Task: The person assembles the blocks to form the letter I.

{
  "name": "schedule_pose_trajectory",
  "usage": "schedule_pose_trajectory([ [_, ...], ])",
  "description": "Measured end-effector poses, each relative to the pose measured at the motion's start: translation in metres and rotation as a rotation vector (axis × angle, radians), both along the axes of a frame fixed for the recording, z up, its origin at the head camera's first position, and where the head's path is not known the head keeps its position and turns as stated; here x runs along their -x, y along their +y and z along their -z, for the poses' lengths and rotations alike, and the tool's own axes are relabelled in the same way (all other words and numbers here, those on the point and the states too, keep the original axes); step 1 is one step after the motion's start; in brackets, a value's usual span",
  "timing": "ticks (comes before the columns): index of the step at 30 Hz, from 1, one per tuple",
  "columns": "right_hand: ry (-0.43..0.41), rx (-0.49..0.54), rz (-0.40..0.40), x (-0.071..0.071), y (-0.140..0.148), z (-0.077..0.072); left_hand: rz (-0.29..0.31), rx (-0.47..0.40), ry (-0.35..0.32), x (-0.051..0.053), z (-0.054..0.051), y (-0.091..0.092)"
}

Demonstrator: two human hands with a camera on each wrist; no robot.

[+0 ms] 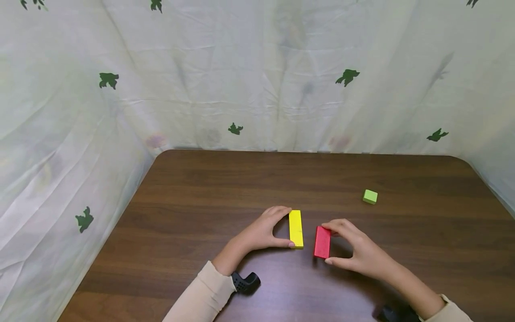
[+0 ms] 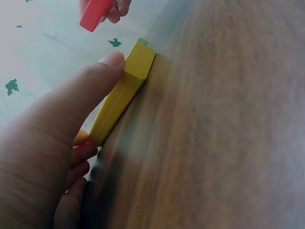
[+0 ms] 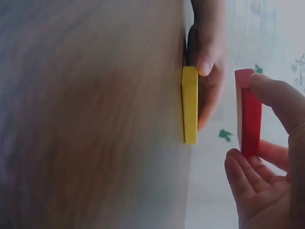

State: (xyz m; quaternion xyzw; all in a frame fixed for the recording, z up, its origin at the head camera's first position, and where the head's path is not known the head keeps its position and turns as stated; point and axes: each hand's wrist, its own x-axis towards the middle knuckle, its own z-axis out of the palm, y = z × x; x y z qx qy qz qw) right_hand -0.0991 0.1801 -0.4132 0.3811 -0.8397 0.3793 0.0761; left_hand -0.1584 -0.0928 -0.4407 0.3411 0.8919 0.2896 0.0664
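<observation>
A yellow rectangular block (image 1: 295, 229) lies flat on the brown table. My left hand (image 1: 266, 231) holds it by its two ends, thumb at the near end and fingertips at the far end. To its right, my right hand (image 1: 358, 248) pinches a red rectangular block (image 1: 322, 242) end to end between thumb and fingers. In the right wrist view the red block (image 3: 250, 114) is raised off the table, apart from the yellow block (image 3: 189, 105). The left wrist view shows the left thumb against the yellow block (image 2: 123, 93).
A small light-green block (image 1: 370, 197) sits farther back on the table (image 1: 225, 179), to the right of both hands. A pale curtain (image 1: 257, 80) with green leaf-like shapes hangs behind the table and along its sides. Black devices (image 1: 246, 282) are worn at the wrists.
</observation>
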Motion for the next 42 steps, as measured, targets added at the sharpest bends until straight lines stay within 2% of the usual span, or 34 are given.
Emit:
schedule_pose_trajectory([
  [5,-0.04,-0.004,-0.022,-0.003,-0.006,0.005,0.004,-0.007,-0.003,-0.001,0.0,0.0],
  [20,-0.055,-0.018,-0.099,-0.01,-0.025,0.012,0.006,-0.009,-0.017,-0.001,0.0,0.0],
  [29,-0.08,-0.035,-0.148,-0.013,-0.034,0.017,0.017,-0.006,0.004,0.0,0.0,0.0],
  [42,-0.106,-0.075,-0.134,-0.017,-0.04,0.024,0.014,-0.013,0.01,0.0,0.001,-0.001],
])
